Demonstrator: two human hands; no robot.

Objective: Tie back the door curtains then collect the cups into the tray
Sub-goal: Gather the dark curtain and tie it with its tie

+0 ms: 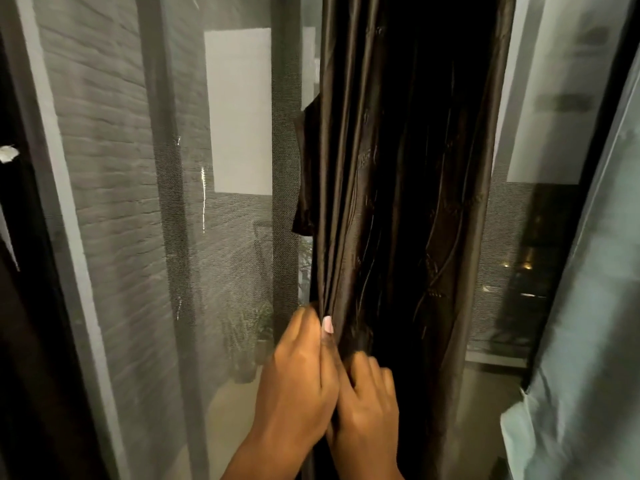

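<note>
balcony floor (221, 403), potted plant (244, 341) on it

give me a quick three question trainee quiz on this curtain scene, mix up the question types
1. True or false: both hands grip the dark brown curtain.
2. Multiple choice: the potted plant stands (a) behind the mesh screen (b) right of the curtain (c) in a tray.
3. Fill in: the pale curtain hangs at the ___ edge of the view.

Key: 1 true: left hand and right hand both clutch its folds. 2 a. 3 right.
</note>
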